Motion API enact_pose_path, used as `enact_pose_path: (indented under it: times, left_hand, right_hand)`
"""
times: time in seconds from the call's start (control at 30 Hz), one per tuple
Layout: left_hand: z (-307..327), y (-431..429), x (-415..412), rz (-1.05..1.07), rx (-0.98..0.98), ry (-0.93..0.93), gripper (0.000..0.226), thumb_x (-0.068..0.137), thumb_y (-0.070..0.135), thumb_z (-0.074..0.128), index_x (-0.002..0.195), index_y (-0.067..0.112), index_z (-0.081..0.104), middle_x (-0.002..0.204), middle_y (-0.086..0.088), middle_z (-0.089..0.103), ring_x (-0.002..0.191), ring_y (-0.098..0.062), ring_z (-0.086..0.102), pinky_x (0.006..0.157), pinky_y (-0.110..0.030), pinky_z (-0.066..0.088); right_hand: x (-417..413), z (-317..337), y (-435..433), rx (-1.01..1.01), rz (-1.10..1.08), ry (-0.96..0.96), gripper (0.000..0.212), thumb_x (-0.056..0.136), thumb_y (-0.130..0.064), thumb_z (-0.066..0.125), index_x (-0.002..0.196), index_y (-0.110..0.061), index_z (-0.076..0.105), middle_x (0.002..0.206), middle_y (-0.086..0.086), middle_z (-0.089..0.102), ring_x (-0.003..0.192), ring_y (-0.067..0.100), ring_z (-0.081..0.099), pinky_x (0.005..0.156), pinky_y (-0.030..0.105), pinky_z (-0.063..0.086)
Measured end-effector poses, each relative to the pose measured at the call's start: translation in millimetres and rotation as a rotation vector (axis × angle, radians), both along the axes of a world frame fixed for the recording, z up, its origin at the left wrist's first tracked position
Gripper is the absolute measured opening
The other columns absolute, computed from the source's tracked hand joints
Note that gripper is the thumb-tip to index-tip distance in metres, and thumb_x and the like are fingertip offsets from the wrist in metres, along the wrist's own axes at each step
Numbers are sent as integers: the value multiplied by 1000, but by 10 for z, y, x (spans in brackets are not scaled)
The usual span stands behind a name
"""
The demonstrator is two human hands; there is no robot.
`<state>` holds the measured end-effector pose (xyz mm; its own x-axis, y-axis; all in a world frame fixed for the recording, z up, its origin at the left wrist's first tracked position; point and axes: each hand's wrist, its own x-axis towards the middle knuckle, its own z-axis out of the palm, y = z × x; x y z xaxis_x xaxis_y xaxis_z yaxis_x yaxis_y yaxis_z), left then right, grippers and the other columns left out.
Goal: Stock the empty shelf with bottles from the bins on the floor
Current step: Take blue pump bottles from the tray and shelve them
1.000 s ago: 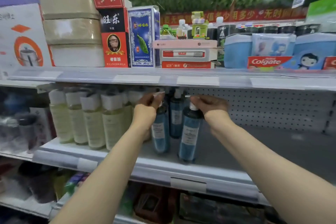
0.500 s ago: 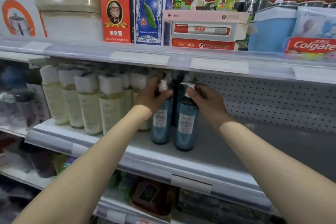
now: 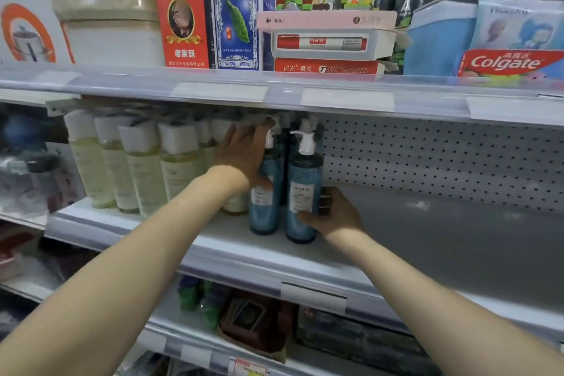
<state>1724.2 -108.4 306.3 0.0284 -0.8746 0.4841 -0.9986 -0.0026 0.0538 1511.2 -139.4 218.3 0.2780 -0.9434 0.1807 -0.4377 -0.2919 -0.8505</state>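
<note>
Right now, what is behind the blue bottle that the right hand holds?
Other pump bottles stand behind the blue bottle in the right hand; only dark slivers and pump tops show. The rest is covered, so I cannot count them. Farther back is the pegboard wall.

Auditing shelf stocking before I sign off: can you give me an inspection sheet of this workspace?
Surface: white metal shelf, bare to the right of the bottles.
Job's things: left blue plastic pump bottle and right blue plastic pump bottle stand upright side by side near the front edge; bins not in view.
Clutter: pale yellow white-capped bottles in rows to the left.
Grippers: left hand holds the left bottle's neck; right hand grips the right bottle's lower body.
Cables: nothing seen.
Surroundings: perforated back panel; red Colgate box on the shelf above.
</note>
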Motion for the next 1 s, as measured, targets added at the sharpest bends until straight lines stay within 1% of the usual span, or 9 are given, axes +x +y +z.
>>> enact_pose_path:
  times: [0.17,0.3,0.4,0.47,0.53,0.6,0.73,0.8,1.0]
  left_hand:
    - [42,-60,37,-23,1,-45,127,61,49,87,154,25,4,153,-15,32,146,-30,17,122,-43,1]
    - [51,-125,94,-40,12,-84,126,63,52,85,153,25,2,154,-15,31,147,-32,16,121,-46,0]
    - [74,-180,154,-45,27,-111,126,61,57,84,152,27,2,157,-16,26,147,-34,13,121,-49,0]
    - [93,-216,188,-68,39,-94,126,60,58,84,151,32,1,161,-14,18,150,-35,4,122,-50,-4]
    - [97,-237,215,-99,39,-88,125,61,59,84,151,35,0,163,-13,13,150,-35,0,119,-47,-10]
    - [103,-235,243,-112,35,-48,123,59,60,84,150,38,4,161,-15,21,149,-36,5,120,-48,-2]
    - [108,-190,295,-98,59,-16,121,55,70,78,147,39,5,150,-21,37,144,-38,19,121,-49,12]
    - [105,-163,282,-70,63,-9,119,57,72,76,146,39,5,148,-22,38,143,-38,20,120,-47,15]
    - [120,-31,251,-8,53,58,110,63,63,78,146,35,11,141,-24,37,139,-41,24,109,-48,37]
  right_hand:
    - [131,-29,-81,1,-3,-51,63,78,-34,85,131,-23,53,124,-6,67,102,11,61,70,11,41]
    - [218,-71,-167,-2,-6,-75,61,78,-36,85,129,-25,54,119,-9,67,98,8,60,76,14,44]
    - [240,-97,-200,-4,-6,-85,59,78,-37,84,127,-28,54,110,-16,62,95,5,58,66,3,39]
    - [247,-119,-208,15,2,-107,57,79,-38,84,125,-33,51,107,-19,61,92,2,60,65,2,40]
    - [260,-146,-203,24,3,-120,53,80,-40,83,121,-37,49,107,-21,61,95,3,62,74,8,47]
    - [264,-171,-202,20,-4,-119,53,80,-41,81,122,-35,50,114,-16,63,106,11,63,88,23,51]
    - [249,-166,-174,27,1,-104,60,81,-43,80,131,-28,51,129,-6,64,116,17,62,100,36,51]
    - [252,-155,-152,30,-13,-94,62,80,-43,81,133,-26,52,131,-3,65,116,19,63,102,42,51]
    - [303,-160,-41,47,-9,-98,62,76,-45,83,128,-29,53,126,-3,67,112,19,65,97,44,55]
